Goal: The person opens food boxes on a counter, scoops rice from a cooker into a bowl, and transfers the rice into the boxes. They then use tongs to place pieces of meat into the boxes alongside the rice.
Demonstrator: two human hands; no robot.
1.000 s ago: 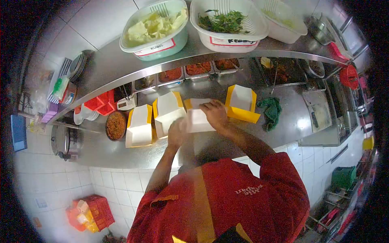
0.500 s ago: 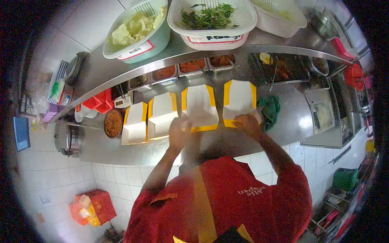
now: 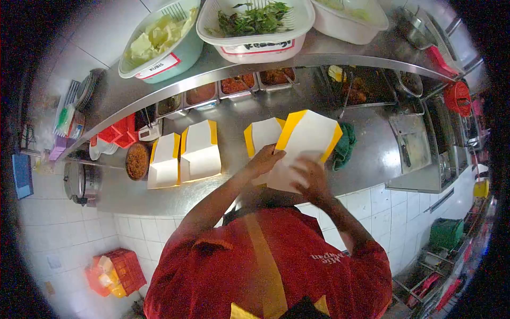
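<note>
Both of my hands grip a white paper box with yellow edges [image 3: 307, 139], lifted off the steel counter [image 3: 239, 114] and tilted. My left hand [image 3: 264, 160] pinches its left edge. Under its lower right side is my right hand [image 3: 311, 178]. Three more open boxes of the same kind lie on the counter: one [image 3: 262, 133] just behind the held box, partly hidden by it, and two side by side further left [image 3: 201, 151] [image 3: 163, 167].
A green cloth [image 3: 345, 142] lies right of the held box. Sauce trays [image 3: 236, 85] line the back of the counter. The shelf above holds a cabbage tub [image 3: 159, 45] and a tub of greens [image 3: 252, 24]. A brown-filled bowl [image 3: 137, 160] and a cooker [image 3: 79, 183] stand at the left.
The rightmost box has come up off the counter into both hands. My left hand left the third box and moved right onto it.
</note>
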